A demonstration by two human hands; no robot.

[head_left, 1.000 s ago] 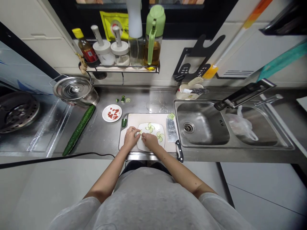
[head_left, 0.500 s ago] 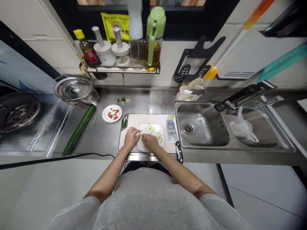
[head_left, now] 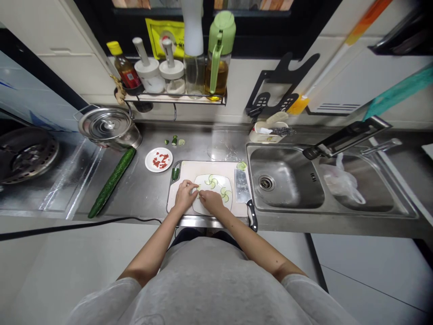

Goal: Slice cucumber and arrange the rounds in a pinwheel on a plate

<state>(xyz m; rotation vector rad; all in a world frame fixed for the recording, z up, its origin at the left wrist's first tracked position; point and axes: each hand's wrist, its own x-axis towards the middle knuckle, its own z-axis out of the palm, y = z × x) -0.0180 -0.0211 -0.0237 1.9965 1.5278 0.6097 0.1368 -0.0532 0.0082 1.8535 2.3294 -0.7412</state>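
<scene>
My left hand [head_left: 185,196] and my right hand [head_left: 211,201] meet over the left side of a white square plate [head_left: 216,210], their fingertips pinched around a cucumber slice [head_left: 199,187] that they mostly hide. Two pinwheels of thin cucumber slices lie on the plate, one at the top [head_left: 212,181] and one at the right [head_left: 226,194]. Under the plate is a pale cutting board [head_left: 189,167]. A cleaver [head_left: 242,186] rests along the board's right side, its black handle past the edge. More cucumber slices [head_left: 241,165] sit above the blade, and a cucumber chunk [head_left: 175,172] lies at the board's upper left.
A small white plate [head_left: 148,160] with red pieces stands left of the board, near cucumber ends [head_left: 174,141]. Farther left lie a whole cucumber [head_left: 112,183] and a lidded steel pot [head_left: 111,128]. On the right is a double sink [head_left: 287,180] holding a plastic bag [head_left: 341,178].
Both hands stay over the left side of the plate, with only slight movement of the fingers. The camera view has shifted a little.
</scene>
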